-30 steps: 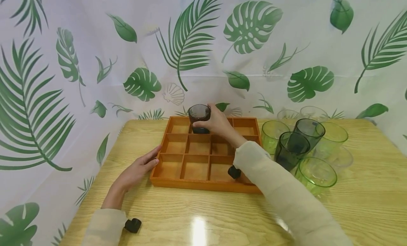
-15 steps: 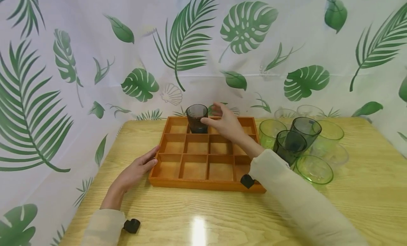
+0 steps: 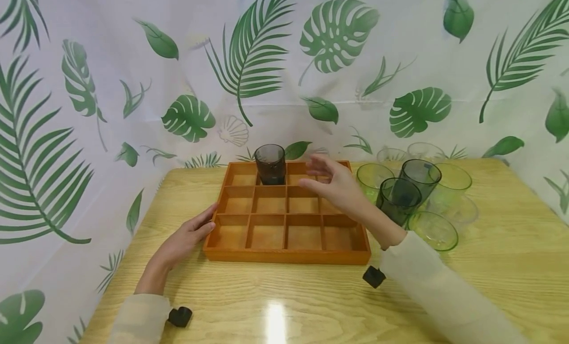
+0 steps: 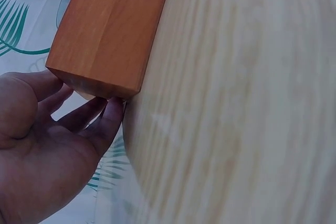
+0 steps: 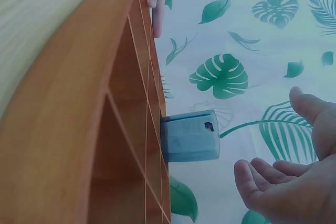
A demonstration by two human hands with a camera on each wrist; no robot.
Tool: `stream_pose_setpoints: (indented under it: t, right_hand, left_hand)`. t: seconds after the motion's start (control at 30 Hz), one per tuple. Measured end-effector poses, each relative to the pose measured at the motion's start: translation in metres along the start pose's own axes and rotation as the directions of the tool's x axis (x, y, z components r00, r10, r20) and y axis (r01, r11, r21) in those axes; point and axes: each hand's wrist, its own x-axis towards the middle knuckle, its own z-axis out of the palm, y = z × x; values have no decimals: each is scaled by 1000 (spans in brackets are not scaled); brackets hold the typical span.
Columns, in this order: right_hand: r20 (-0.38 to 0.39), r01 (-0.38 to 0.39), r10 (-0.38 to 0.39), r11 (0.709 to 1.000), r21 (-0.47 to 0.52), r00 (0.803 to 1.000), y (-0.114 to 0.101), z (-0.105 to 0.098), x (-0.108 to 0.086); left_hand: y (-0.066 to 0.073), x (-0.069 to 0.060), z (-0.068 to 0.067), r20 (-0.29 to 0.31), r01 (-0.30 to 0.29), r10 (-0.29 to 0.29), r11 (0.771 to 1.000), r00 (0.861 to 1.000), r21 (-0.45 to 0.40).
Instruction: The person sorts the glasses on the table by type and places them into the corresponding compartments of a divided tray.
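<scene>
A dark grey glass [image 3: 270, 166] stands upright in the back row of the wooden divided tray [image 3: 286, 256], in the second compartment from the left. My right hand [image 3: 340, 186] hovers over the tray's back right part, fingers apart and holding nothing. In the right wrist view that hand [image 5: 299, 166] is clear of the glass [image 5: 191, 136]. On the tray's left side rests my left hand [image 3: 182, 243]. Seen from the left wrist, the left hand [image 4: 58, 145] touches the end of the tray [image 4: 110, 30] with extended fingers.
Right of the tray stand two dark grey glasses [image 3: 398, 201], green glasses [image 3: 433, 231] and clear glasses [image 3: 464, 210], close together. All this is on a wooden table [image 3: 240, 299]. A leaf-patterned cloth [image 3: 275, 48] hangs behind.
My right hand has let go of the dark glass, which stays in its compartment, and has moved right and slightly toward me. The left hand keeps its place on the tray.
</scene>
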Motion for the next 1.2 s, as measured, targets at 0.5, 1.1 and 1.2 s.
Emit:
stream_pose_setpoints:
  t: [0.5,1.1,1.2]
  right_hand:
    - [13,10,-9,998,-59,1000,0,-45,-55]
    - [-128,-36,19,991,-131,992,14,-116,-110]
    - [-158,-46,24,990,-132,987,20,-126,-116]
  left_hand:
    - [-1,0,0,-1,-1,1,1000,1000,-24]
    - [0,0,-1,-9,-8,8,1000,1000,-2]
    - [0,1,-1,-5,-6,6,1000,1000,-11]
